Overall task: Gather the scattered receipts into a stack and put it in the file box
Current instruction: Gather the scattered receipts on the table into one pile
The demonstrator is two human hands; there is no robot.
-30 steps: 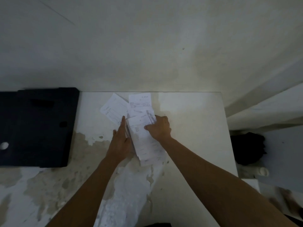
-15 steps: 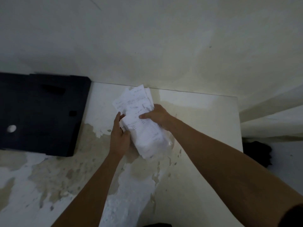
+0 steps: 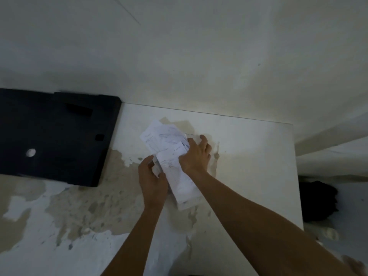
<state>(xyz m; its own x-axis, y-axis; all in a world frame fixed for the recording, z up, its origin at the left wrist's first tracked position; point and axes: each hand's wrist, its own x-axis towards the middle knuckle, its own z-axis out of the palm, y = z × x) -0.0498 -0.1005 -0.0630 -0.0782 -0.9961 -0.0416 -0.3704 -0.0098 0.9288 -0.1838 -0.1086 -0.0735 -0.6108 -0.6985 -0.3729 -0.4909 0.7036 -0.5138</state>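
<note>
A loose bundle of white receipts (image 3: 169,156) lies bunched between my hands near the middle of the white, worn table (image 3: 249,148). My left hand (image 3: 152,179) grips the bundle's left edge with thumb and fingers curled round it. From the right side my right hand (image 3: 196,154) holds the bundle, fingers curled over the papers. The receipts fan out unevenly at the far end, and one long slip sticks out toward me. The black file box (image 3: 49,136) lies flat at the table's left, well apart from both hands.
A pale wall rises right behind the table's far edge. The table's right edge (image 3: 296,176) drops to a floor with a dark bundle (image 3: 316,202) on it. Peeling, stained patches cover the tabletop near me.
The spread receipts have been pulled together into one bundle held in both hands. My view has swung right and down, so the file box sits farther left.
</note>
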